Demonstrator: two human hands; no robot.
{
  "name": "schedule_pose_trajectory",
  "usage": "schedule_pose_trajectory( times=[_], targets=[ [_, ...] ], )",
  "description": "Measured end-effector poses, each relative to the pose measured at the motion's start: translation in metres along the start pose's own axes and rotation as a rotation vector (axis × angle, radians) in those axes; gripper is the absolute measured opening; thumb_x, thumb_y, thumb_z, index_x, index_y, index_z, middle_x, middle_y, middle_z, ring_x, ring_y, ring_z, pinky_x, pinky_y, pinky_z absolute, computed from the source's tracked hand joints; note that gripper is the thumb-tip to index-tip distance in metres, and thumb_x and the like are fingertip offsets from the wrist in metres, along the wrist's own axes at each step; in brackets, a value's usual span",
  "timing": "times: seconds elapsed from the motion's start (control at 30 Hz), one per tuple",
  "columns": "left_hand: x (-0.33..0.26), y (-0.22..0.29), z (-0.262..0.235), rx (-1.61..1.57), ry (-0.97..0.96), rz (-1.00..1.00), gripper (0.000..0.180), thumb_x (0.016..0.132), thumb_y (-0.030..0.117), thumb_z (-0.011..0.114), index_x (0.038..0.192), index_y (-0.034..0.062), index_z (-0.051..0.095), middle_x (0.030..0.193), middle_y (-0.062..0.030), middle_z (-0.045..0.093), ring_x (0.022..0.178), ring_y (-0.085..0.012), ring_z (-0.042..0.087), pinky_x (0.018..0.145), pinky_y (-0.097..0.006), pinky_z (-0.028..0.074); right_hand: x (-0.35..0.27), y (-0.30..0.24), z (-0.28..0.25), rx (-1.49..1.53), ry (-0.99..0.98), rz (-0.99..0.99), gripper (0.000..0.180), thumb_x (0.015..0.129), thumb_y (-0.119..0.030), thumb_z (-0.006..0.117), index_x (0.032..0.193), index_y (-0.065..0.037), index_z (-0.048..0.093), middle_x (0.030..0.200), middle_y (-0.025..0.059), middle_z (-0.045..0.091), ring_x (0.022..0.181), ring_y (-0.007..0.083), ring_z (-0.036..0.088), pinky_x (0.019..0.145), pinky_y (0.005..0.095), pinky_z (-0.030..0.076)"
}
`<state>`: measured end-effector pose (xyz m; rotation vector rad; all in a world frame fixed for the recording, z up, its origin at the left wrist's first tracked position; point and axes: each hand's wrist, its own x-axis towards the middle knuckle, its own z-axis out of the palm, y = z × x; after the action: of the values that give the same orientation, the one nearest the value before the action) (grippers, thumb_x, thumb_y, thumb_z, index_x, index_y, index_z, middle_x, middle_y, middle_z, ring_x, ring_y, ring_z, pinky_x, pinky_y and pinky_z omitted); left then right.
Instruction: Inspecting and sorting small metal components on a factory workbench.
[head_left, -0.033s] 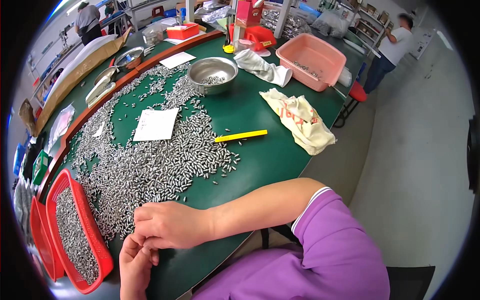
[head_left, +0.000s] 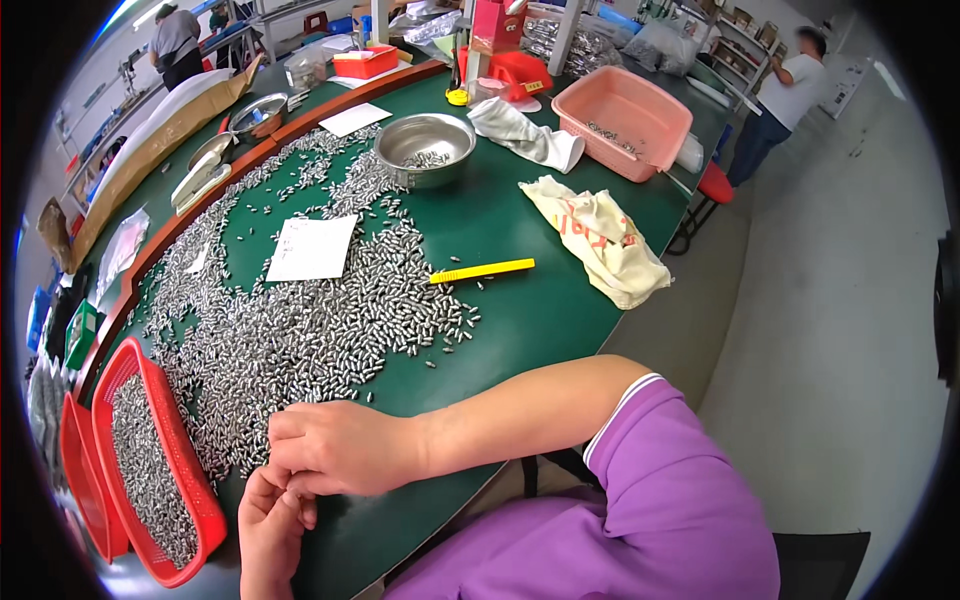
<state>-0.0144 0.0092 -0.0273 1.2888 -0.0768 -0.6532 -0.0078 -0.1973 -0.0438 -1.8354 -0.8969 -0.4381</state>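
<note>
I see my right hand and left hand pinching small silver metal pins beside the red plastic basket.

No change shows between the two pictures; the right hand lies in the same spot at the near edge of the spread of small silver metal cylinders, over the fingers of the left hand; the red plastic mesh basket beside them sits as before; no piece has visibly shifted.
</note>
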Motion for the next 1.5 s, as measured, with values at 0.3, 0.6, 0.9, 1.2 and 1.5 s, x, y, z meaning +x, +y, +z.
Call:
schedule_pose_trajectory(
  times=[0.3,0.6,0.9,1.2,1.5],
  targets=[
    [0.0,0.002,-0.001,0.083,-0.037,-0.01,0.007,0.094,0.005,0.06,0.098,0.0017,0.056,0.088,-0.0074,0.063,0.07,-0.0115,0.057,0.064,-0.024,0.047,0.001,-0.004,-0.011,-0.194,-0.027,-0.012,0.015,0.083,-0.021,0.071,0.088,-0.011,0.062,0.091,0.0056,0.058,0.086,0.0262,0.06,0.074,0.0369,0.05],
    [-0.003,-0.006,-0.005,-0.028,-0.037,0.024,0.011,0.089,0.001,0.067,0.095,0.0015,0.058,0.091,-0.0071,0.063,0.074,-0.0131,0.062,0.067,-0.026,0.052,0.004,-0.018,-0.007,-0.241,-0.042,0.022,0.014,0.08,-0.016,0.073,0.086,-0.01,0.061,0.085,0.0055,0.056,0.079,0.025,0.058,0.067,0.036,0.049],
    [0.004,-0.001,-0.01,-0.061,-0.03,0.044,0.01,0.093,0.006,0.064,0.101,0.0029,0.059,0.092,-0.0075,0.065,0.074,-0.0114,0.061,0.066,-0.025,0.051,0.029,0.007,-0.059,-0.605,0.17,0.039,0.022,0.08,0.001,0.058,0.1,-0.007,0.056,0.096,0.0131,0.055,0.092,0.0328,0.055,0.079,0.0429,0.047],
    [0.001,0.0,0.0,0.855,0.232,0.603,0.014,0.079,-0.001,0.073,0.091,0.0018,0.066,0.087,-0.0053,0.062,0.07,-0.0138,0.06,0.061,-0.026,0.049,0.022,-0.007,-0.14,-0.845,0.212,0.453,0.027,0.083,-0.012,0.067,0.109,-0.007,0.067,0.099,0.0099,0.066,0.096,0.0279,0.063,0.082,0.0387,0.05],
    [-0.003,0.003,0.0,1.21,0.173,0.571,0.011,0.081,0.005,0.071,0.091,0.0035,0.067,0.086,-0.0086,0.06,0.076,-0.0276,0.062,0.066,-0.037,0.051,-0.055,0.002,-0.163,-1.028,-0.013,0.76,0.026,0.08,-0.016,0.07,0.104,-0.005,0.069,0.097,0.0098,0.065,0.09,0.0314,0.061,0.08,0.0414,0.049]
  ],
)
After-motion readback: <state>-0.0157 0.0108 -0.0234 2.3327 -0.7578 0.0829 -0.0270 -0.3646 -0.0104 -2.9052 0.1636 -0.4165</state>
